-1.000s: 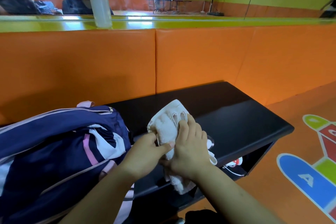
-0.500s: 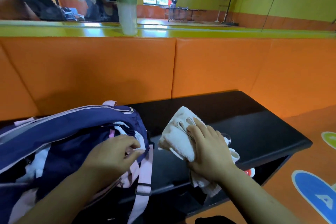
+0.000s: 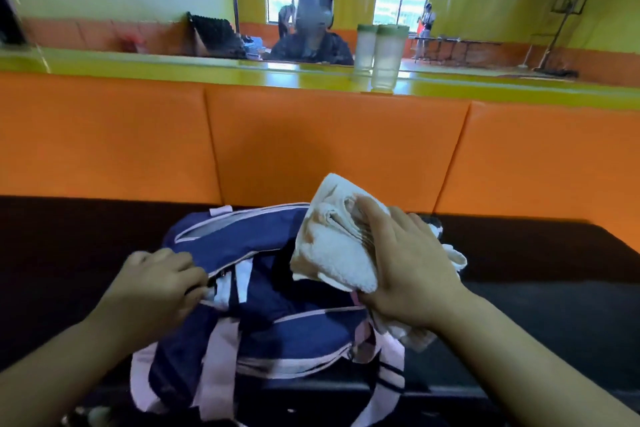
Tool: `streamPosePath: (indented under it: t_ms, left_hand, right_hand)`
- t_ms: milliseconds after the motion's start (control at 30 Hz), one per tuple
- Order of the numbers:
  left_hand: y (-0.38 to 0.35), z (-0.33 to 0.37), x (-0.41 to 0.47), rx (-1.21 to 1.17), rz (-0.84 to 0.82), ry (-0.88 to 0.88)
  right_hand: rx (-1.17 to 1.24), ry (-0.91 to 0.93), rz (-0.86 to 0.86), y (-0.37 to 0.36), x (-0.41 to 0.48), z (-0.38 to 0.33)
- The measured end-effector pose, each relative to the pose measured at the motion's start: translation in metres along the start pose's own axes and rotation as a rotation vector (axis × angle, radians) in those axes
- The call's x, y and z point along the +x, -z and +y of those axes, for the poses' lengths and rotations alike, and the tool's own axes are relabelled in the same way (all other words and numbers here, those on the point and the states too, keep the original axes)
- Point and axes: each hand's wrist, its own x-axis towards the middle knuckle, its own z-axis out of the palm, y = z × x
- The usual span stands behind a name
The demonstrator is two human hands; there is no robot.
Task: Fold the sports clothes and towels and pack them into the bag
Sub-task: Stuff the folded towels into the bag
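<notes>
Now, towel (image 3: 332, 253) in right hand (image 3: 412, 270)

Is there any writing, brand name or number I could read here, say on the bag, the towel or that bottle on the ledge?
None: no readable text shows in this picture.
bag: navy with pink trim, no logo or label in sight.
towel, held in the right hand: plain white, no print.
bottle on the ledge: frosted and blurred, no label can be made out.
</notes>
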Motion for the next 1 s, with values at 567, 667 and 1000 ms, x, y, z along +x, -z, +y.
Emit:
streamPosePath:
  t_ms: [567,667,1000]
  left_hand:
    - [-0.033,-0.011,0.018,-0.260,-0.029,0.423]
    - [-0.034,-0.014,0.024,-0.320,-0.111,0.580]
    - [-0.020,-0.038,0.007,-0.575,0.099,0.190]
  right_hand:
    - [-0.076,0.503,-0.285,-0.045,0.050,-0.083]
    - [-0.068,0.562,-0.345,-0.045,0.063,-0.088]
    - [-0.139,0.555,-0.548,-0.045,0.107,-0.111]
